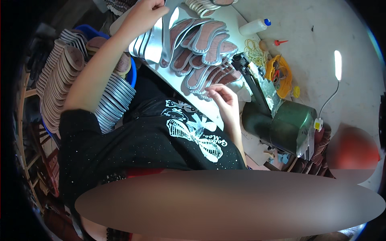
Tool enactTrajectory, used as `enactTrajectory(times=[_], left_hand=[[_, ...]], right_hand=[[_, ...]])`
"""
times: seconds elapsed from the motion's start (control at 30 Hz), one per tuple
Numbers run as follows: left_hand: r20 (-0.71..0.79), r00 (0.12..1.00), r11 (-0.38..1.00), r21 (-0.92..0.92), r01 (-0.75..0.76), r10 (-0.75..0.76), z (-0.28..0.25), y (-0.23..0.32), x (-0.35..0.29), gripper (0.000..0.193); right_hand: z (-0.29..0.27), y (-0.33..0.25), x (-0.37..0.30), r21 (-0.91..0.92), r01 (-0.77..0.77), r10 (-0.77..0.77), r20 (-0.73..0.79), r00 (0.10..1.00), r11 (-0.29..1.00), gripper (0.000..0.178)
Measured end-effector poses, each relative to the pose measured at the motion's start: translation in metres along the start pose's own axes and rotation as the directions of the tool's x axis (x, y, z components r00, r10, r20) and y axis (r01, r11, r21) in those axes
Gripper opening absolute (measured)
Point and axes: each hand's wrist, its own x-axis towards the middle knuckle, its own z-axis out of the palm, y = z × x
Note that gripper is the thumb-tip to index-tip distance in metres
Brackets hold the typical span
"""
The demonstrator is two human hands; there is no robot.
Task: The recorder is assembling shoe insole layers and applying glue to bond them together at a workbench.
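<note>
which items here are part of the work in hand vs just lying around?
In hand:
left hand on silver strips
right hand at fanned insoles
stacked insoles

Lying about:
white bottle
rubber bands
yellow basket
green machine
lamp

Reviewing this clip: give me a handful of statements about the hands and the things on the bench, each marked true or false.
1. The left hand is raised over a stack of silver-edged insoles. True.
2. The right hand holds the white bottle with the blue cap. False: the bottle lies apart on the white table, and the hand rests at the fanned brown insoles.
3. A yellow basket sits beside a heap of rubber bands. True.
4. The gooseneck lamp is switched off. False: its head glows white.
5. The green machine stands to the left of the left hand. False: it stands at the right, near the right hand.
</note>
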Motion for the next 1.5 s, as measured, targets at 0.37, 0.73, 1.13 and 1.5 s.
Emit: enactTrajectory(times=[0.37,0.73,1.13,1.5], left_hand=[[0.124,0.907,0.889,-0.288,-0.356,0.403,0.102,0.077,-0.056,0.020],[0.321,0.945,0.401,-0.860,0.316,-0.057,0.129,0.053,-0.004,0.036],[0.232,0.966,0.452,-0.854,0.258,-0.114,0.150,0.045,-0.010,0.032],[0.647,0.763,0.395,-0.699,0.596,-0.006,0.168,0.058,-0.027,0.033]], right_hand=[[0.011,-0.074,0.037,-0.322,0.303,-0.328,-0.024,0.945,0.897,0.057],[-0.021,-0.044,0.025,0.211,-0.076,0.092,-0.067,0.994,0.975,0.033],[-0.046,-0.023,0.014,0.290,0.039,-0.131,0.304,0.944,0.956,0.032],[-0.032,-0.004,0.075,0.730,0.130,-0.280,0.087,0.956,0.670,0.033]])
